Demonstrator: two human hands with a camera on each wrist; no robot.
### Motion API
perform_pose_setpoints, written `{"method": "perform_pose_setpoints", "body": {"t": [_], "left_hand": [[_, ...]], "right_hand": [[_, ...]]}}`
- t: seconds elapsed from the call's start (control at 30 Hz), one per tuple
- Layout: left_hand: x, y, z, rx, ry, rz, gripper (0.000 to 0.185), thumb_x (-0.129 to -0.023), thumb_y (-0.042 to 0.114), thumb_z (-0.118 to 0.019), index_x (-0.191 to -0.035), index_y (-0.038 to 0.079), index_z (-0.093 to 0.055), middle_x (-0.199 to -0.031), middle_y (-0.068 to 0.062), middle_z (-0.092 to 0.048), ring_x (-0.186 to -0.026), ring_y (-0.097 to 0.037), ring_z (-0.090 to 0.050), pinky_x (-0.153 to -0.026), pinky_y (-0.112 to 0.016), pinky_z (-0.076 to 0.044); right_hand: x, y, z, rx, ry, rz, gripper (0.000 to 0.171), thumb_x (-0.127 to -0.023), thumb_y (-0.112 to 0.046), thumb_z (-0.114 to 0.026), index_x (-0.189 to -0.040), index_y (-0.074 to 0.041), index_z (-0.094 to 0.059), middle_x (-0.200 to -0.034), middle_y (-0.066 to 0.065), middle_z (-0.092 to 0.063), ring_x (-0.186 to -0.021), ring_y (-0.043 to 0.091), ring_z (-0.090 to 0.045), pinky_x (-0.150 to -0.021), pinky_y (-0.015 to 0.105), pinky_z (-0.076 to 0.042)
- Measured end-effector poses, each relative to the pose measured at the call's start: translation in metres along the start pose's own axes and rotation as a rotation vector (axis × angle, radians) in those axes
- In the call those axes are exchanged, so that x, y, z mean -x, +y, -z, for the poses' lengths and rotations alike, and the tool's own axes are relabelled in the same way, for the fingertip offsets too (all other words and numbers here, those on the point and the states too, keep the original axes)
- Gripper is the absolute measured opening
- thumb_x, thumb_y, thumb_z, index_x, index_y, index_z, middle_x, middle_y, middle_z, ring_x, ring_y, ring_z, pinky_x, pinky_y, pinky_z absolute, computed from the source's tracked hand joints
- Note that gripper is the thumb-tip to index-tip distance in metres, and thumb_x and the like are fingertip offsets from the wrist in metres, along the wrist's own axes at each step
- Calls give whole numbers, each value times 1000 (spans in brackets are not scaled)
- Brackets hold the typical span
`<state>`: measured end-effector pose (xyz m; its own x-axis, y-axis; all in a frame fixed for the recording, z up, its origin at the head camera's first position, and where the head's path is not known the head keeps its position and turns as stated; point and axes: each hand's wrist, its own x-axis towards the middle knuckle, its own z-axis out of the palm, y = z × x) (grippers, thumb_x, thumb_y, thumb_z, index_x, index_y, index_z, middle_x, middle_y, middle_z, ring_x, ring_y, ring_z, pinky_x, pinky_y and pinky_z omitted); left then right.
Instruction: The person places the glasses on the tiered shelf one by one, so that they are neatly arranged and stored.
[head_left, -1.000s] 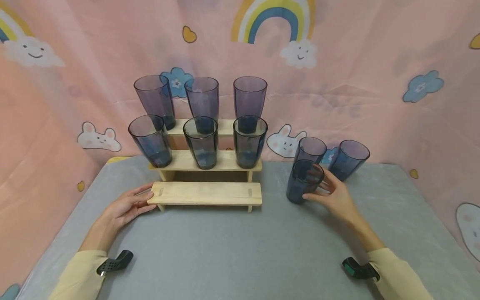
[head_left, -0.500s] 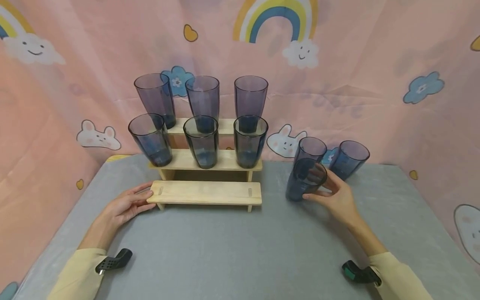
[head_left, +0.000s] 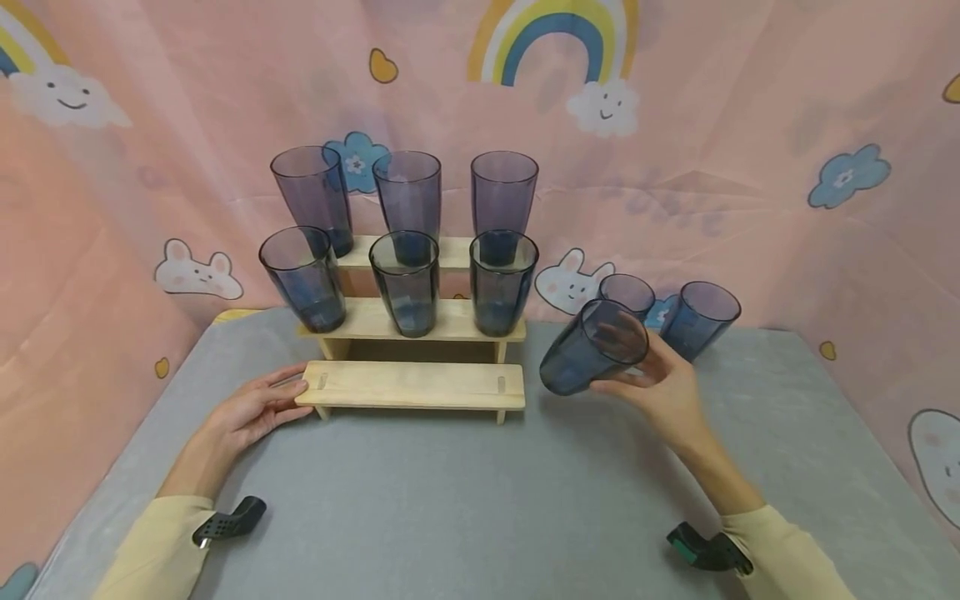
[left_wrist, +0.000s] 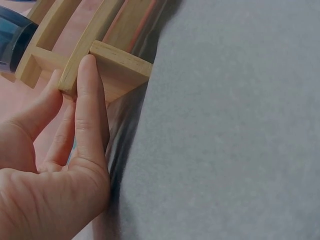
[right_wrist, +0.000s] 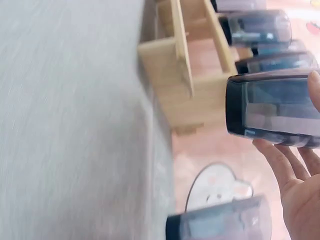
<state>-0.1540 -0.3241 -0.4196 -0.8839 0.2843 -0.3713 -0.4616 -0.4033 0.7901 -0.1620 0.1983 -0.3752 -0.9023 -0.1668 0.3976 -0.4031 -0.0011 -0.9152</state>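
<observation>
My right hand (head_left: 667, 402) grips a blue tinted drinking glass (head_left: 576, 358), which tilts with its base toward the stand. In the right wrist view the glass (right_wrist: 272, 107) lies between thumb and fingers, its dark base pointing at the stand. At the left end of the three-tier wooden stand (head_left: 420, 385), my left hand (head_left: 243, 417) pinches the bottom step. The left wrist view shows its thumb and index finger (left_wrist: 89, 105) on opposite faces of that board. Several similar glasses stand on the upper two tiers, one being a middle-tier glass (head_left: 407, 292); the bottom step is bare.
Behind my right hand are two more glasses: one partly hidden glass (head_left: 628, 292) and one farther right glass (head_left: 697, 321). A grey cloth (head_left: 420, 508) covers the table. Pink printed fabric (head_left: 712, 108) hangs behind and at the sides.
My right hand has lifted the glass and moved it left toward the stand, tipping it from near upright to a slant. The left hand has stayed at the bottom step.
</observation>
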Motion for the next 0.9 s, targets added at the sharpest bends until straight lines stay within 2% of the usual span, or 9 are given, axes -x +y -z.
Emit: {"method": "perform_pose_setpoints", "body": {"t": [0.07,0.13,0.3,0.57,0.7,0.83,0.9], "left_hand": [[-1,1,-1,-17,-2,1,71,-102,-1,-48,-156,5,-3,-110,-1,-64,-98,-18,-66,-83,-34,-58],[-1,1,-1,-23,0,-2,73,-102,-1,-48,-156,4,2,-109,0,-64,-98,-18,-67,-82,-33,-58],[0,2,-2,-35,13,-9,72,-101,0,-49,-155,3,-2,-109,1,-64,-97,-17,-67,-82,-33,-59],[0,2,-6,-68,43,-5,73,-100,2,-53,-155,2,-5,-107,1,-64,-96,-16,-67,-82,-32,-58],[1,2,-4,-54,51,-2,60,-100,2,-53,-151,6,-21,-106,1,-64,-95,-17,-67,-82,-33,-59],[2,3,-5,-23,25,-5,39,-99,0,-54,-135,11,-43,-108,-4,-64,-95,-19,-68,-82,-34,-59],[2,3,-5,-18,10,-10,36,-99,0,-54,-133,10,-45,-108,-5,-64,-95,-20,-68,-81,-34,-59]], "right_hand": [[-2,-3,-6,-15,-16,9,82,-71,20,-77,-144,-4,-47,-129,2,-63,-113,13,-62,-85,26,-56],[-5,-6,-13,-6,-41,15,82,-71,18,-78,-145,-4,-47,-131,2,-62,-115,14,-61,-86,26,-56],[-13,-10,-34,8,-105,34,86,-71,14,-80,-146,-4,-44,-135,9,-59,-117,18,-61,-84,28,-57],[-15,-9,-76,-7,-126,66,88,-66,15,-83,-144,-5,-47,-132,13,-60,-114,17,-62,-83,33,-58],[-16,-8,-101,-25,-161,69,90,-64,14,-85,-144,-5,-48,-131,15,-60,-108,20,-64,-82,38,-59],[-16,-5,-122,-58,-184,61,89,-64,12,-86,-143,-8,-50,-128,16,-62,-104,27,-65,-82,40,-59],[-16,-3,-133,-79,-190,45,89,-64,11,-86,-142,-10,-51,-128,15,-62,-105,30,-65,-82,40,-59]]}}
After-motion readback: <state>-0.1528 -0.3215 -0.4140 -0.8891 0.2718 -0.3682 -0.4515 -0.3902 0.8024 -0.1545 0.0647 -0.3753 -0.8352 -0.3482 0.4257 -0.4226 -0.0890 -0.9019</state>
